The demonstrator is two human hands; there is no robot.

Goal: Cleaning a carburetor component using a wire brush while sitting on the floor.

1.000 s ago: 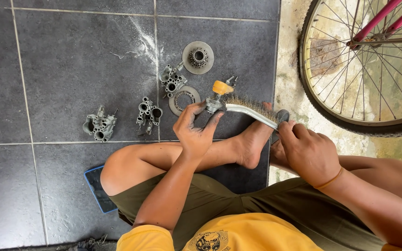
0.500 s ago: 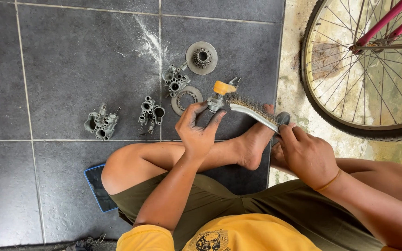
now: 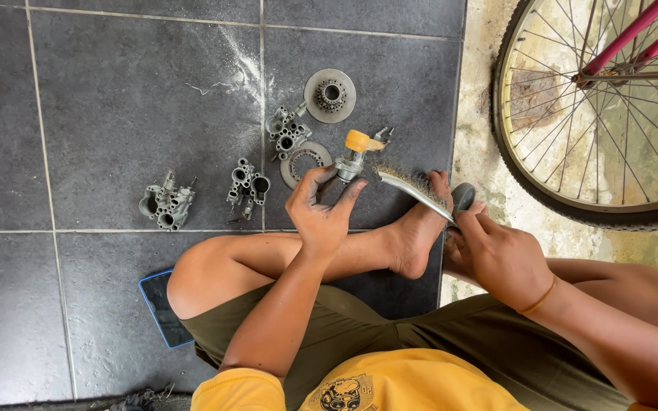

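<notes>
I sit cross-legged on dark grey floor tiles [image 3: 116, 114]. My left hand [image 3: 320, 215] grips a small grey metal part with an orange plastic float [image 3: 357, 149] on top. My right hand [image 3: 496, 255] holds the handle of a wire brush [image 3: 413, 185], whose bristles lie against the metal part just right of my left fingers. My bare foot [image 3: 416, 228] rests under the brush.
Several grey carburettor pieces lie on the tiles: a body [image 3: 165, 205] at left, another [image 3: 247, 185], a third [image 3: 285, 133], a ring [image 3: 302, 162] and a round disc [image 3: 330, 94]. A blue-edged phone [image 3: 160, 308] lies by my knee. A bicycle wheel [image 3: 595, 114] stands at right.
Both hands stay on the part and the brush; the brush has shifted only slightly against the part. The view has drifted a little.
</notes>
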